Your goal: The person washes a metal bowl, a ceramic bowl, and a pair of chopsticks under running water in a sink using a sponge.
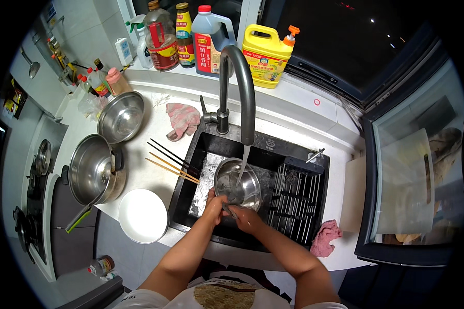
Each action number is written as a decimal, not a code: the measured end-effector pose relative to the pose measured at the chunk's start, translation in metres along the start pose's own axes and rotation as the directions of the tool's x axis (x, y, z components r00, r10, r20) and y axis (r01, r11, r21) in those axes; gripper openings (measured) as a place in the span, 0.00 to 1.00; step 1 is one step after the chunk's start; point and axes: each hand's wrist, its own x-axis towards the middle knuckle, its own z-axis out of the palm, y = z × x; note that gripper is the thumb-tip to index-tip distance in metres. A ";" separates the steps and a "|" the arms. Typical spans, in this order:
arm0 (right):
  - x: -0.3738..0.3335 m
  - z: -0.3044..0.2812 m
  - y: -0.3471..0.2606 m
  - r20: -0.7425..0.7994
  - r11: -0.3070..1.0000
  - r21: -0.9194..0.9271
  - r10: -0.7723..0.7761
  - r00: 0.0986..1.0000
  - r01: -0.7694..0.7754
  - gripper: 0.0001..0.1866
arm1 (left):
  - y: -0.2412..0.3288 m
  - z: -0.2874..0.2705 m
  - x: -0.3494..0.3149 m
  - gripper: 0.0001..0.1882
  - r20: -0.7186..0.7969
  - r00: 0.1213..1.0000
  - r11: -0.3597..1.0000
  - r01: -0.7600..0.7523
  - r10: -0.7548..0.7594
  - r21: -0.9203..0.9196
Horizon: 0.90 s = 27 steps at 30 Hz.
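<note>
A stainless steel bowl sits in the black sink under a running stream of water. My left hand and my right hand meet at the bowl's near rim. Their fingers are closed around a small greyish thing, mostly hidden, whose kind I cannot make out. The dark curved tap arches over the sink. Left of my hands, two black chopsticks and two wooden chopsticks lie across the sink's left edge.
On the left counter stand a white bowl, a steel pot with a green-handled utensil, and another steel bowl. A black rack fills the sink's right side. Pink cloths lie around; bottles line the sill.
</note>
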 end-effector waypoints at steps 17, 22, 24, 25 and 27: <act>0.049 -0.027 0.012 -0.018 0.863 -0.272 0.437 0.899 -0.425 0.20 | -0.013 -0.030 0.003 0.25 0.216 0.968 0.971 0.169 -0.130 -0.171; 0.027 0.000 0.010 0.080 0.899 0.385 0.191 0.978 -0.207 0.22 | -0.015 -0.019 -0.006 0.26 0.171 0.979 0.988 0.127 -0.111 -0.088; 0.041 0.005 -0.002 -0.195 0.909 0.416 0.124 0.973 -0.033 0.22 | -0.025 -0.022 -0.003 0.22 0.275 0.938 0.966 0.244 -0.212 -0.089; 0.049 0.004 -0.011 -0.326 0.907 0.418 0.089 0.941 0.059 0.21 | -0.027 -0.024 -0.004 0.20 0.319 0.912 0.950 0.299 -0.258 -0.085; 0.066 -0.006 -0.011 -0.522 0.974 0.224 0.104 0.846 0.019 0.22 | -0.029 -0.021 -0.003 0.19 0.300 0.915 0.950 0.304 -0.271 -0.069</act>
